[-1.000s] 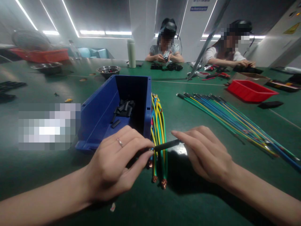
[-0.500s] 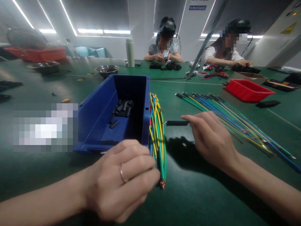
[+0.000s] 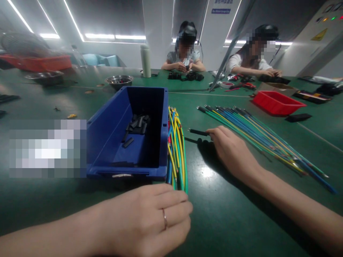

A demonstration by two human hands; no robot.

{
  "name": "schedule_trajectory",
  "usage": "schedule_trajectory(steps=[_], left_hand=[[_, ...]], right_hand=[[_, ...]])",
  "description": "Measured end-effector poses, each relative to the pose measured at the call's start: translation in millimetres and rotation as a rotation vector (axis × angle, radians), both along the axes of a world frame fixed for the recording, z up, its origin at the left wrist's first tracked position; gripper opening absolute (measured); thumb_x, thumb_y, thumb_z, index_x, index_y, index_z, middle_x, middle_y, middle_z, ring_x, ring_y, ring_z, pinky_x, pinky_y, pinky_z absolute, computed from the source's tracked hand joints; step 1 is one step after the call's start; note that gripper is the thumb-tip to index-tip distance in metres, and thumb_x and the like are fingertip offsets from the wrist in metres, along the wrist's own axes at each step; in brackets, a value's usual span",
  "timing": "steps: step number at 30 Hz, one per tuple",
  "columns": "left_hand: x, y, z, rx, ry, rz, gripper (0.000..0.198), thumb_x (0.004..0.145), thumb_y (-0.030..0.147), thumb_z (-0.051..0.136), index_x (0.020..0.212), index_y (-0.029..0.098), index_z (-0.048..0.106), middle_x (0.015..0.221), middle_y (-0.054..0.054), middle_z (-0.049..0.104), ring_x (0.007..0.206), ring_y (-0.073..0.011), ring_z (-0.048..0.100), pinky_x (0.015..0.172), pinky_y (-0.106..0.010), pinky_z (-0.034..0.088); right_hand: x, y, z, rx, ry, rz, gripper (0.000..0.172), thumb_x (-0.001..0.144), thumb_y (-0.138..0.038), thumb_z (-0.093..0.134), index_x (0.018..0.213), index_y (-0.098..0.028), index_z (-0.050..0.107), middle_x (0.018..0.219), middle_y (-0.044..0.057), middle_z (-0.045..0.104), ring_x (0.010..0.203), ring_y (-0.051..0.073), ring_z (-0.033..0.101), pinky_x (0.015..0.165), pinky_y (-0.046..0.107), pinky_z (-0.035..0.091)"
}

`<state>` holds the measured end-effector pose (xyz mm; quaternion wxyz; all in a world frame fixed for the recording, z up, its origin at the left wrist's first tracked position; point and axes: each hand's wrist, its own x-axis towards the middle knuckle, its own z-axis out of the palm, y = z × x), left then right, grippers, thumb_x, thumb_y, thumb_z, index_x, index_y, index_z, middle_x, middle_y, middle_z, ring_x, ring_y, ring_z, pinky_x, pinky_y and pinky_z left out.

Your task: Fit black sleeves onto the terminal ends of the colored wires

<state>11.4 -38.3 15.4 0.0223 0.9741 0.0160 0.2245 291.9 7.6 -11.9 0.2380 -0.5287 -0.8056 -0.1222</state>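
My right hand (image 3: 230,151) pinches a short black sleeved piece (image 3: 198,132) with a small metal tip pointing left, held above the green table. My left hand (image 3: 160,221) is closed over the near ends of a bundle of yellow, green and blue wires (image 3: 178,150); its fingertips are hidden, so what they grip cannot be made out. The bundle lies along the right wall of a blue bin (image 3: 104,125). Inside the bin are several short black tubes (image 3: 139,121). Another spread of wires with black-sleeved ends (image 3: 249,128) lies beyond my right hand.
A red tray (image 3: 278,103) and a cardboard box (image 3: 276,88) stand at the back right. Behind the blue bin are a metal bowl (image 3: 119,81) and a pale green bottle (image 3: 145,61). Two people sit across the table, their hands on black parts.
My left hand has moved right and nearer to me, now covering the bundle's near ends. My right hand, with the black sleeved piece, has shifted slightly left and away. The view has turned a little.
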Motion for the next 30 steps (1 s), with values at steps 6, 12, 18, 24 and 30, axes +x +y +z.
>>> schedule_trajectory(steps=[6, 12, 18, 24, 30], left_hand=[[0.5, -0.2, 0.0, -0.019, 0.017, -0.004, 0.025, 0.097, 0.008, 0.047, 0.097, 0.009, 0.072, 0.097, -0.01, 0.076, 0.091, -0.023, 0.071, 0.084, -0.035, 0.059], [0.7, -0.7, 1.0, 0.004, 0.02, 0.022, 0.027, 0.097, 0.009, 0.046, 0.091, 0.015, 0.071, 0.093, -0.01, 0.076, 0.09, -0.0214, 0.071, 0.083, -0.032, 0.06], [0.8, -0.5, 2.0, -0.003, 0.017, 0.028, 0.023, 0.096, 0.009, 0.049, 0.091, 0.015, 0.07, 0.093, -0.01, 0.075, 0.09, -0.0214, 0.071, 0.084, -0.032, 0.06], [0.7, 0.0, -0.2, -0.009, 0.021, 0.017, 0.024, 0.098, 0.009, 0.046, 0.094, 0.012, 0.07, 0.093, -0.011, 0.075, 0.091, -0.0215, 0.07, 0.085, -0.032, 0.059], [0.9, 0.5, -3.6, -0.027, -0.023, 0.012, 0.031, 0.102, 0.01, 0.038, 0.098, 0.012, 0.069, 0.094, -0.01, 0.075, 0.093, -0.0206, 0.07, 0.086, -0.032, 0.057]], right_hand=[[-2.0, -2.9, -0.2, -0.017, -0.03, -0.032, 0.029, 0.099, -0.018, 0.033, 0.116, -0.013, 0.056, 0.099, 0.013, 0.063, 0.078, 0.021, 0.064, 0.068, 0.034, 0.052], [-4.1, -7.1, 2.8, -0.067, -0.089, -0.023, 0.026, 0.096, -0.021, 0.041, 0.116, -0.011, 0.054, 0.101, 0.013, 0.059, 0.067, 0.018, 0.059, 0.057, 0.031, 0.047], [-1.1, -4.6, 2.1, -0.069, -0.116, -0.015, 0.022, 0.096, -0.017, 0.04, 0.108, -0.012, 0.056, 0.092, 0.011, 0.061, 0.076, 0.021, 0.06, 0.066, 0.033, 0.048], [0.3, -3.7, 1.4, -0.066, -0.152, -0.026, 0.021, 0.096, -0.019, 0.041, 0.109, -0.013, 0.057, 0.095, 0.012, 0.064, 0.084, 0.025, 0.058, 0.071, 0.036, 0.048], [2.1, -2.8, 6.9, -0.105, -0.196, -0.024, 0.022, 0.093, -0.021, 0.048, 0.112, -0.013, 0.056, 0.098, 0.012, 0.065, 0.086, 0.026, 0.059, 0.07, 0.036, 0.049]])
